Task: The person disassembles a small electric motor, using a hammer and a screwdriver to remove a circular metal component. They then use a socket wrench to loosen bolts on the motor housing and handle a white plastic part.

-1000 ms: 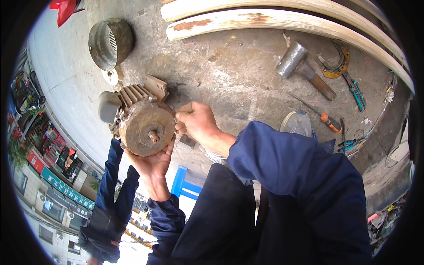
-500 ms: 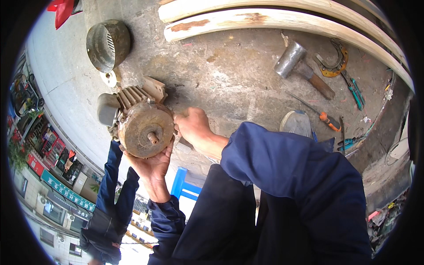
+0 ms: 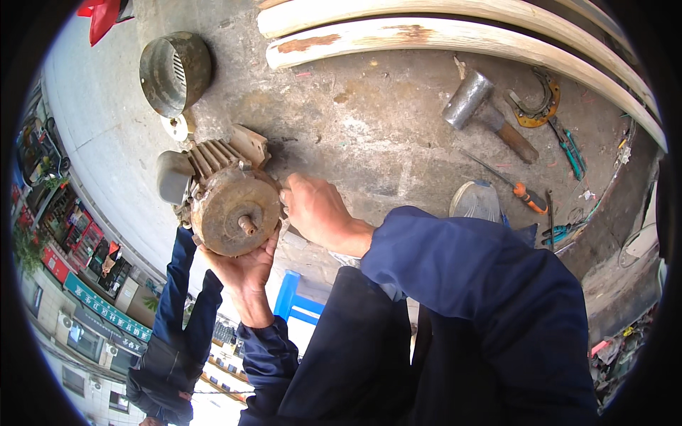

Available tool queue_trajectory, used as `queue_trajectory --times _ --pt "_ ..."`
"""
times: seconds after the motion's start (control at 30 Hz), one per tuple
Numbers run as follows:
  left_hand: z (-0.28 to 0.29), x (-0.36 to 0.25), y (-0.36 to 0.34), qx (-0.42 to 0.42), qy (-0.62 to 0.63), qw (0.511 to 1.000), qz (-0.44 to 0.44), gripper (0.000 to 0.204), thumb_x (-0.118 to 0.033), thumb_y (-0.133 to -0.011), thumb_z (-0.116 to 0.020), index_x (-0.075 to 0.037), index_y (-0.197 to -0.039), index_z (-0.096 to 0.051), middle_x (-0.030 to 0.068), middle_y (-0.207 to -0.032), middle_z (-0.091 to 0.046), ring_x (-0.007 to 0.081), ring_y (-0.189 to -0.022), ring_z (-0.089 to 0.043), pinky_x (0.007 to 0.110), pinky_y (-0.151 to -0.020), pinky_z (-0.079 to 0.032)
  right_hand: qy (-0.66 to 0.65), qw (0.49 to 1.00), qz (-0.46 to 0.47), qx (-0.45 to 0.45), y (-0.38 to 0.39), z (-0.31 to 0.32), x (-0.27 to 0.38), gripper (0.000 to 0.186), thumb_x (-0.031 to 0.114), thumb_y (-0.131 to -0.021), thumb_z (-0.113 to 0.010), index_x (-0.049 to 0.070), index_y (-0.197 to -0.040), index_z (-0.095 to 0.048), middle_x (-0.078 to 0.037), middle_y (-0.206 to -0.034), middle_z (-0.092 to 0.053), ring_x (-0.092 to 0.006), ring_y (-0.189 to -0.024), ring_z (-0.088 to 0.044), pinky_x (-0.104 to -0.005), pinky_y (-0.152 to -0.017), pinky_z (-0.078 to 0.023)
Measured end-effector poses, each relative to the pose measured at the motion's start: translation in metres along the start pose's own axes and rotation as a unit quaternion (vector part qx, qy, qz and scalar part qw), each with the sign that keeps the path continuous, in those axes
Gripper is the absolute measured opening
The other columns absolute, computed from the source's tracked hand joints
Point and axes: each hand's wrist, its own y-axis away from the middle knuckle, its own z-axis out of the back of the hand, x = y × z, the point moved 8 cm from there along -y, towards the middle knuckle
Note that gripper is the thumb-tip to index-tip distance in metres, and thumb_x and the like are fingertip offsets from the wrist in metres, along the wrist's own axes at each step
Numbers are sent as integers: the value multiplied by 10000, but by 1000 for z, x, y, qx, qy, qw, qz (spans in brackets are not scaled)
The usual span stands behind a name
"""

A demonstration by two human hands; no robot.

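Note:
An electric motor (image 3: 212, 157) with a finned housing and a grey box on its side stands on the concrete. Its round, rusty end cover (image 3: 224, 206) faces me, a short shaft poking out of the middle. From below, my left hand (image 3: 245, 275) grips the motor, palm under the cover's lower rim and fingers curled up its right side. My right hand (image 3: 317, 209) is closed, its fingertips at the right edge of the cover. Whatever those fingers pinch, if anything, is hidden.
Beyond the motor lies a round metal fan cowl (image 3: 192, 71). To the right are a heavy hammer (image 3: 470, 96), an orange-handled screwdriver (image 3: 529, 197), green-handled pliers (image 3: 572, 156) and my shoe (image 3: 476, 200). Long wooden poles (image 3: 426, 35) lie at the far side. Another person (image 3: 167, 355) stands at left.
My right hand has shifted slightly to the right and turned a little at the cover's edge. The left hand and the motor keep nearly the same place.

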Motion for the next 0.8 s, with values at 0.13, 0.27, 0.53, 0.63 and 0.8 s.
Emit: queue_trajectory --times 0.13,0.27,0.53,0.63,0.8 --pt "2 -1 0 -1 -4 1000 -5 890 -799 -957 -457 -218 -1625 -364 182 -1648 -383 451 -1468 -439 660 -1160 -417 22 1000 20 -2 0 0 1 161 124 -975 -629 -34 -948 -620 -290 -951 -711 -505 -853 -702 -577 -739 -573" --pt "3 -1 0 2 -2 1000 -5 887 -797 -957 -461 -218 -1622 -371 187 -1642 -391 459 -1462 -446 663 -1158 -419 32 999 33 11 -1 2 4 147 116 -975 -628 -30 -982 -612 -282 -972 -709 -498 -860 -705 -574 -739 -577" --pt "1 -1 0 9 5 1000 -9 878 -794 -962 -452 -217 -1620 -378 179 -1648 -383 458 -1469 -436 684 -1151 -416 44 997 65 24 -7 3 6 159 104 -954 -646 -38 -1006 -598 -270 -982 -691 -490 -872 -695 -564 -757 -572" --pt "0 -1 0 19 6 1000 -8 876 -789 -956 -480 -226 -1619 -374 178 -1652 -376 462 -1468 -435 679 -1146 -424 8 998 62 16 -8 3 4 130 93 -949 -638 -27 -983 -603 -257 -975 -690 -480 -865 -695 -547 -757 -562" --pt "0 -1 0 11 6 1000 -5 881 -785 -949 -500 -225 -1618 -376 171 -1648 -380 460 -1468 -435 681 -1142 -429 -90 995 -35 22 0 11 -8 140 122 -947 -667 -16 -934 -652 -237 -877 -710 -430 -828 -711 -501 -752 -553"
